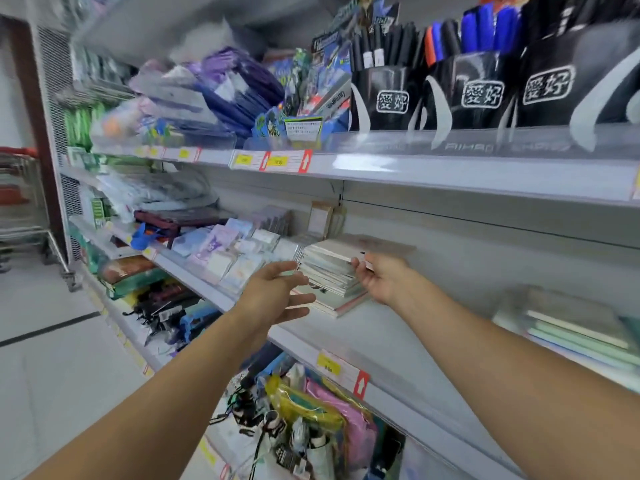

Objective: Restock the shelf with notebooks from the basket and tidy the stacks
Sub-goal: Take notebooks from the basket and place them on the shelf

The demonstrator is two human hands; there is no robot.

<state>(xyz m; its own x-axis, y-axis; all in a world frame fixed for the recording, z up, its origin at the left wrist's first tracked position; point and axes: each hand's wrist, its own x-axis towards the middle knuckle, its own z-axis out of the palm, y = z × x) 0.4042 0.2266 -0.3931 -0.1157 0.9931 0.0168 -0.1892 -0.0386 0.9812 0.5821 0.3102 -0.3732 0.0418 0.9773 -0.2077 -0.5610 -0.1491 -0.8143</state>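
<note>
My left hand open, fingers straight against near side of notebook stack on middle shelf. Right hand curls round far edge. Risk I see: stack overhangs shelf lip, uneven squeeze slides top books off. Basket not visible.

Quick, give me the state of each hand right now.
Left hand: open, straight fingers against the left side of the notebook stack.
Right hand: gripping the stack's right side.
</note>
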